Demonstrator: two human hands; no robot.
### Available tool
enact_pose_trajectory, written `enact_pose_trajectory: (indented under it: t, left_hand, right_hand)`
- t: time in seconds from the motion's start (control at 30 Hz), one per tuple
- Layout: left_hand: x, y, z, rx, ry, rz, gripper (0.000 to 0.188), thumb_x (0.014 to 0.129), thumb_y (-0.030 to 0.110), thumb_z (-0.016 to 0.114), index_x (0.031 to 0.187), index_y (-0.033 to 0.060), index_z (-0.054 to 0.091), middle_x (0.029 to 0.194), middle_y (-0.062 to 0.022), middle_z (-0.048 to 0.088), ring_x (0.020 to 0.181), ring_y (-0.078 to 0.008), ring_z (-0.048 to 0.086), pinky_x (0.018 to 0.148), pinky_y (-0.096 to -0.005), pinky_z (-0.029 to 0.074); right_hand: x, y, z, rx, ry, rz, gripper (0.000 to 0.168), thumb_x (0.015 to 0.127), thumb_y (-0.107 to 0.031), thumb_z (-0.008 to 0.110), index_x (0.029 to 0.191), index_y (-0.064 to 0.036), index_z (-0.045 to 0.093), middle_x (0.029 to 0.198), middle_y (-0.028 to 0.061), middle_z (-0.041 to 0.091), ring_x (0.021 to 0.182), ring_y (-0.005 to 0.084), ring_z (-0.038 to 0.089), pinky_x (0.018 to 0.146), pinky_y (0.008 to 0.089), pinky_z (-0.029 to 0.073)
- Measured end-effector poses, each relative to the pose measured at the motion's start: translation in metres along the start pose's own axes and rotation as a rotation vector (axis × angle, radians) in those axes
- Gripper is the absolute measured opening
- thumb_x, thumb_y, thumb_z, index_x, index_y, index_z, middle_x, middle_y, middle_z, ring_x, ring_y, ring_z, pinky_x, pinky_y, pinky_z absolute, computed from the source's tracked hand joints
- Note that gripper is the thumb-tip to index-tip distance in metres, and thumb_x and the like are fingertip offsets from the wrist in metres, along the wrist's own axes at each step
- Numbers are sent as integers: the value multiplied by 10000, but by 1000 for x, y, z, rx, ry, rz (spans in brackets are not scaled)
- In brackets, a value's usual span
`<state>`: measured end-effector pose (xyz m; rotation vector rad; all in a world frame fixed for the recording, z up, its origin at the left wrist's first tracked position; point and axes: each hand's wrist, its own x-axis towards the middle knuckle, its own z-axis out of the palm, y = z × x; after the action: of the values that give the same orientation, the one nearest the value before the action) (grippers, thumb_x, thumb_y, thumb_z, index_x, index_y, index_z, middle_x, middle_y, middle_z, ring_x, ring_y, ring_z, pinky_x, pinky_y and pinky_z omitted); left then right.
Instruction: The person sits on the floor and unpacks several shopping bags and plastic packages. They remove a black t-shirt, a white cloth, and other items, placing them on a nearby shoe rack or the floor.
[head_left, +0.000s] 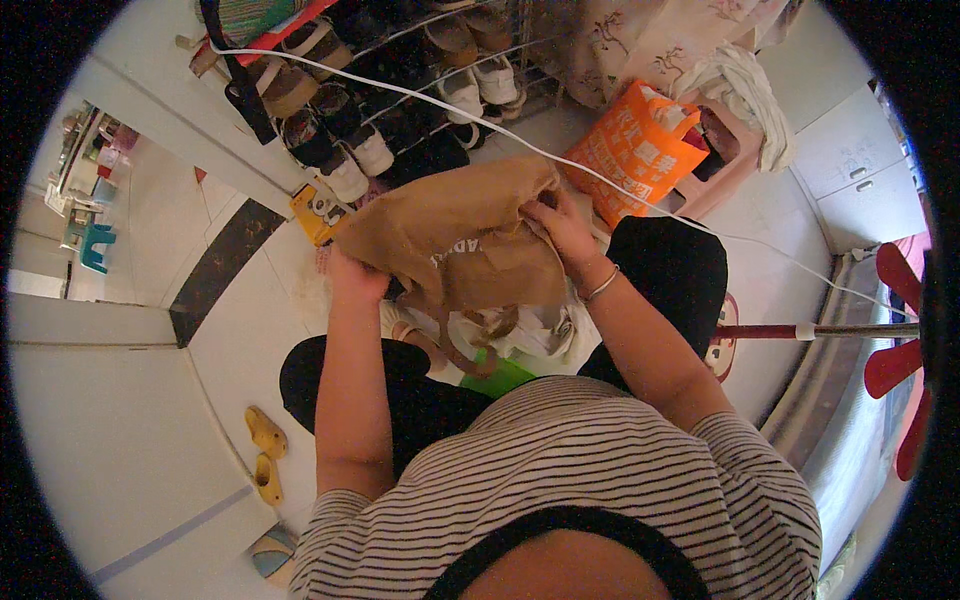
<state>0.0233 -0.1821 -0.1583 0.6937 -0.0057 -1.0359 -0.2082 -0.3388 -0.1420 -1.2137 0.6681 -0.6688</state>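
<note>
A brown fabric bag (472, 225) with white lettering is spread between my hands, above my knees, its strap hanging down toward my lap. My left hand (358, 279) holds its lower left edge, the fingers partly hidden behind the cloth. At the upper right edge, my right hand (562, 229) grips the fabric, with a bangle on the wrist. Below the bag lie crumpled whitish plastic or cloth (551, 330) and a bright green thing (499, 375), partly covered.
A shoe rack (409, 94) with shoes stands ahead. An orange bag (637, 150) leans by a pink container (739, 161). A white cable (450, 107) crosses the view. Yellow clogs (266, 450) lie at left; a red-bladed fan (892, 364) is at right.
</note>
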Motion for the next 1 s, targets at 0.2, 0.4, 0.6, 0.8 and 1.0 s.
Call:
enact_pose_trajectory:
  t: [0.2,0.4,0.6,0.8,1.0]
  left_hand:
    - [23,11,-26,154,183,25,359,909,250,413,1167,14,496,1155,-128,549,1042,-289,529,897,-438,440]
    - [20,12,-24,115,144,28,346,915,251,422,1164,23,498,1175,-129,540,1066,-285,521,924,-443,419]
    - [14,3,-11,54,128,-16,399,927,313,388,1219,50,458,1233,-121,501,1119,-300,484,950,-451,390]
    - [0,-2,16,81,117,-114,543,909,466,383,1276,66,408,1276,-108,470,1153,-301,451,985,-435,350]
    - [-9,-24,19,461,-15,-132,624,809,414,619,1276,66,396,1258,-87,469,1143,-232,459,955,-378,371]
  right_hand:
    - [8,0,-18,-249,83,22,268,855,-75,502,1109,-18,566,1018,64,601,950,169,552,847,300,438]
    - [3,6,-38,-96,141,213,315,896,-161,491,1188,-47,521,1027,63,594,946,172,562,854,311,435]
    - [-7,2,-25,213,-35,185,678,801,-321,652,1315,-9,338,1211,122,506,1077,239,509,892,363,422]
    - [-7,9,-19,278,8,330,363,856,-194,567,1171,-28,494,1056,79,591,956,179,580,832,303,467]
    - [-4,8,-23,219,85,294,328,823,-107,559,1137,-22,508,985,118,623,844,254,618,750,371,498]
